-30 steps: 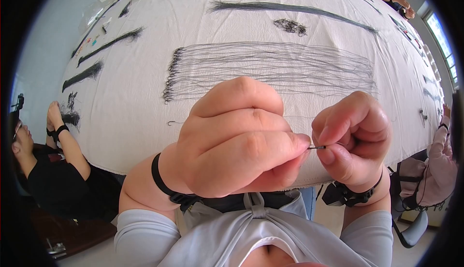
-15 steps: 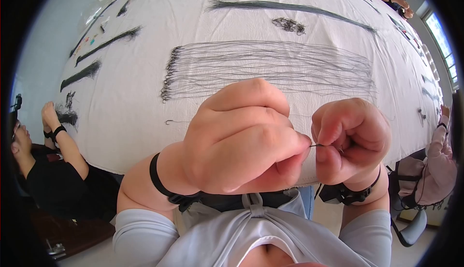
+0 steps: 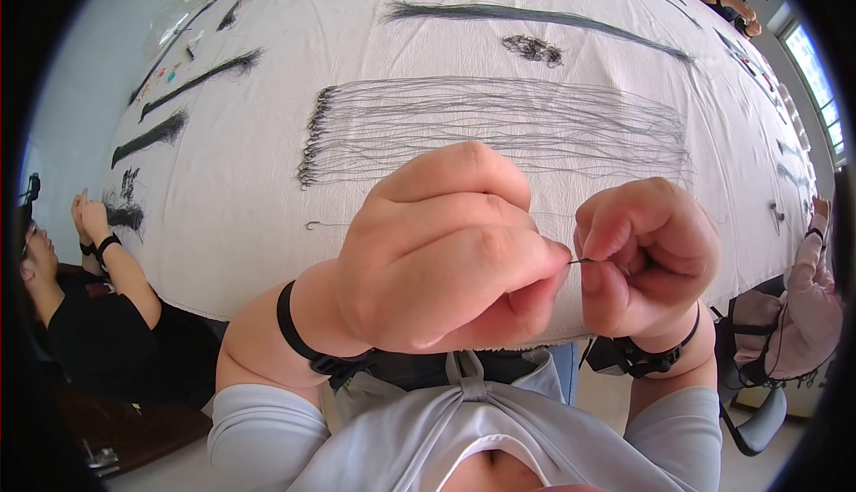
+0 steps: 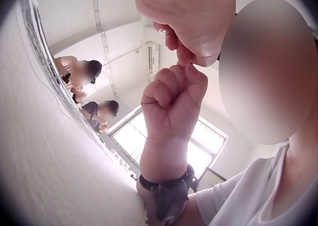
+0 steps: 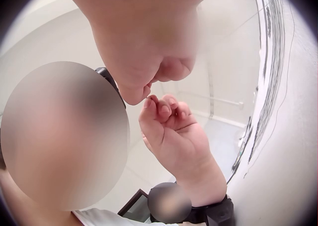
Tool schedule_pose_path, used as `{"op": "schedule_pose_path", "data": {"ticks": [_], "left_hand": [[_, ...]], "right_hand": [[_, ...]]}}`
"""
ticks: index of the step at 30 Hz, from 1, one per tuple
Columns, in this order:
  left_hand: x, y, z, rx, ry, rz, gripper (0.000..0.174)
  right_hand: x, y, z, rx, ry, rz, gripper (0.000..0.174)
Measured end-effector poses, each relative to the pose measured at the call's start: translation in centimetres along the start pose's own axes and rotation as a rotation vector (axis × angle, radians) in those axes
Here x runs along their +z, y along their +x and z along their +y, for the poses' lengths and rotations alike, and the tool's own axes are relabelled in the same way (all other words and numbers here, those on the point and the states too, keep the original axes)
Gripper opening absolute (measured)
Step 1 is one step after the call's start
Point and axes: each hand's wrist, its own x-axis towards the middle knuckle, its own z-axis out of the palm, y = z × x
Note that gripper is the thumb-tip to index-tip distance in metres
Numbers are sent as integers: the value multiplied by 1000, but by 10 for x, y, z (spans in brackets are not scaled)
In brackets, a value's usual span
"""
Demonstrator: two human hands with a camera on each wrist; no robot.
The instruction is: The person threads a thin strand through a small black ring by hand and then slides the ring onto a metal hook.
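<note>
In the head view a thin dark strand (image 3: 581, 261) spans the small gap between both hands above the table's near edge. The left hand (image 3: 446, 260) pinches one end between thumb and forefinger, its other fingers curled. Opposite it, the right hand (image 3: 649, 256) pinches the strand with thumb and bent forefinger. Both wrist views show the fingertips of the two hands nearly meeting; the strand itself is hardly visible there. Beyond the hands lies a row of long dark strands (image 3: 499, 127) with looped, knotted left ends. One single hooked strand (image 3: 312, 225) lies nearer.
On the white tablecloth (image 3: 241, 251) are a long dark bundle (image 3: 535, 17), a small tangled heap (image 3: 533, 49) and shorter bundles (image 3: 152, 139) at the left. Other people sit around the table, at the left (image 3: 107, 340), right (image 3: 794, 323) and far right.
The left hand has shifted slightly right and turned a little, and the pinched strand sits slightly higher. The right forefinger and thumb have changed their bend. Both hands keep hold of the strand.
</note>
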Motion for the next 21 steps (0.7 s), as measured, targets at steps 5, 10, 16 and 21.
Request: {"op": "schedule_pose_path", "data": {"ticks": [5, 10, 16, 21], "left_hand": [[0, 0, 0, 2, 8, -3, 24], [2, 0, 0, 11, 21, 2, 23], [0, 1, -2, 15, 67, 19, 25], [0, 2, -1, 15, 67, 29, 27]], "right_hand": [[1, -2, 6, -8, 104, -3, 19], [-1, -2, 7, -24, 90, -12, 18], [-1, 0, 4, -52, -1, -22, 18], [0, 1, 3, -43, -12, -21, 17]]}}
